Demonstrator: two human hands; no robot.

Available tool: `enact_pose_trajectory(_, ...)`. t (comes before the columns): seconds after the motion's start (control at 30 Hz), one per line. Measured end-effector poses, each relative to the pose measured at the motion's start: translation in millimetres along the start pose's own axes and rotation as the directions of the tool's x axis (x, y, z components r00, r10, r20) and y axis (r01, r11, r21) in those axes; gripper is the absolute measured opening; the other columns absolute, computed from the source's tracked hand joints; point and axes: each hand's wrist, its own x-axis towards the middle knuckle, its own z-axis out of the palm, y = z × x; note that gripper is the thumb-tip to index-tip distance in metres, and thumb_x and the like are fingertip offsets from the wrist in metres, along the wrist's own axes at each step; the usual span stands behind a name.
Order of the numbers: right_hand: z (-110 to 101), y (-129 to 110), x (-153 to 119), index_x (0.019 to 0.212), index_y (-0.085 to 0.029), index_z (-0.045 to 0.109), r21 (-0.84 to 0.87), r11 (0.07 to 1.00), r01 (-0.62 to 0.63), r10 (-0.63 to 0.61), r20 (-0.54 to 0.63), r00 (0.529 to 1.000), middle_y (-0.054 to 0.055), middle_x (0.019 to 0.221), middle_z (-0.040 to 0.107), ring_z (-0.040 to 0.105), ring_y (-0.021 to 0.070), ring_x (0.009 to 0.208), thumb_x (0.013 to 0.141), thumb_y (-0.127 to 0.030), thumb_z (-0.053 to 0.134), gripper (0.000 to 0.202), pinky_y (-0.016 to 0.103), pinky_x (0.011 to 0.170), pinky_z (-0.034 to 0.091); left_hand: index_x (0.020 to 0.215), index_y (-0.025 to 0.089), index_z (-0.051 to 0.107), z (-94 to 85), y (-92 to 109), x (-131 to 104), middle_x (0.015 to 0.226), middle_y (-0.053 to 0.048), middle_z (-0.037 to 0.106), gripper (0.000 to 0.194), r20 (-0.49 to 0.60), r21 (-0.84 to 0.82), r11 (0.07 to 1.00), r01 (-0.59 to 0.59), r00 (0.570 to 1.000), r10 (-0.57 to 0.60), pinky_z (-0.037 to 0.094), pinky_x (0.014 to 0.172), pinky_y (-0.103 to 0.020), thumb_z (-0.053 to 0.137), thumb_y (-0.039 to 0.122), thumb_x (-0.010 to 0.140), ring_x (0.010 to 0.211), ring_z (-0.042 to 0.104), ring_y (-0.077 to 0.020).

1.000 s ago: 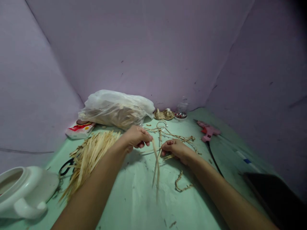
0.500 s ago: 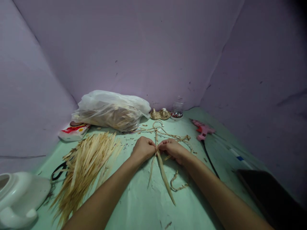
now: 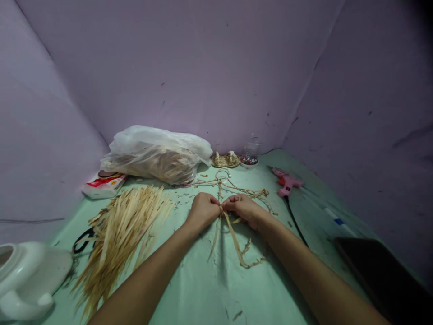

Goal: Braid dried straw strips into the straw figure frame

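Both my hands meet at the middle of the table, pinching a thin braid (image 3: 220, 193) of dried plant fibre. My left hand (image 3: 203, 210) is closed on it from the left, fingertips at its lower end. My right hand (image 3: 244, 210) pinches the same spot from the right. Loose fibre strips (image 3: 233, 234) hang toward me from below the fingertips. Beyond the hands, the braid runs up to a small loop (image 3: 222, 174), with thin twisted cords (image 3: 243, 190) spreading to the right. The exact grip of the fingertips is too small to make out.
On the left lie a bundle of dried strips (image 3: 125, 234), a white ceramic vessel (image 3: 30, 280) and a red-and-white box (image 3: 104, 186). Behind stand a plastic bag (image 3: 155, 153), a woven slipper-shaped piece (image 3: 225, 160) and a bead container (image 3: 249, 159). A pink glue gun (image 3: 287, 181) and dark flat object (image 3: 379, 275) lie right.
The wide loose strip has swung and now looks narrower, its lower end bending right beside the twisted cord. Both hands remain at nearly the same place.
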Motion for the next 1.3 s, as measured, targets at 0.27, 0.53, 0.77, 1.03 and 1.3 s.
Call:
enact_pose_trajectory(0.27,2.9,-5.7,-6.0,0.05,-0.013,0.055,0.019,1.0,-0.004,0.003,0.019,1.0,-0.006,0.033,0.041,0.027,0.0033,0.03,0.059,-0.014,0.049,0.011,0.019,0.033,0.018,0.058,0.012,0.065,-15.8,12.0,-10.3,0.047,-0.002,0.053,0.014,0.086,0.081,0.996,0.026,0.996,-0.033,0.028,0.043,-0.021,0.058,0.023,0.053,0.045,0.043,-0.0103)
enact_pose_trajectory(0.53,2.0,-0.1,-1.1,0.051,-0.014,0.05,0.074,0.997,0.021,-0.021,0.008,1.0,-0.005,0.039,0.045,0.035,0.0047,0.035,0.054,-0.009,0.046,0.007,0.018,0.037,0.023,0.064,0.016,0.066,1.6,30.1,-38.5,0.061,-0.007,0.06,0.02,0.053,0.374,0.905,-0.202,0.979,0.197,0.03,0.049,-0.024,0.047,0.016,0.06,0.054,0.05,-0.0147)
enact_pose_trajectory(0.77,-1.2,1.0,0.0,0.051,-0.014,0.05,0.053,0.996,0.068,-0.071,0.062,0.996,-0.006,0.037,0.038,0.027,0.0035,0.033,0.06,-0.015,0.049,0.01,0.019,0.036,0.017,0.078,0.011,0.061,-31.8,28.8,-16.3,0.056,-0.002,0.056,0.021,0.105,-0.136,0.984,0.112,0.99,-0.098,0.029,0.038,-0.021,0.049,0.016,0.063,0.037,0.043,-0.0082)
enact_pose_trajectory(1.03,-1.8,5.2,3.2,0.055,-0.013,0.052,0.116,0.988,0.104,-0.115,0.093,0.989,-0.003,0.045,0.048,0.033,0.0031,0.036,0.061,-0.018,0.052,0.008,0.018,0.037,0.02,0.065,0.007,0.054,-18.3,28.6,-12.8,0.05,-0.002,0.052,0.011,0.506,-0.513,0.714,0.476,0.84,-0.196,0.041,0.038,-0.019,0.043,0.004,0.064,0.037,0.048,-0.0071)
enact_pose_trajectory(1.3,-7.0,1.1,-0.2,0.053,-0.012,0.053,0.017,0.994,0.112,-0.113,0.087,0.99,-0.005,0.038,0.041,0.028,0.0028,0.034,0.063,-0.02,0.054,0.012,0.018,0.036,0.017,0.058,0.009,0.052,-15.6,15.5,-5.6,0.041,0.001,0.046,0.011,0.45,-0.483,0.771,0.415,0.873,-0.188,0.035,0.031,-0.019,0.047,0.008,0.067,0.031,0.043,-0.0078)
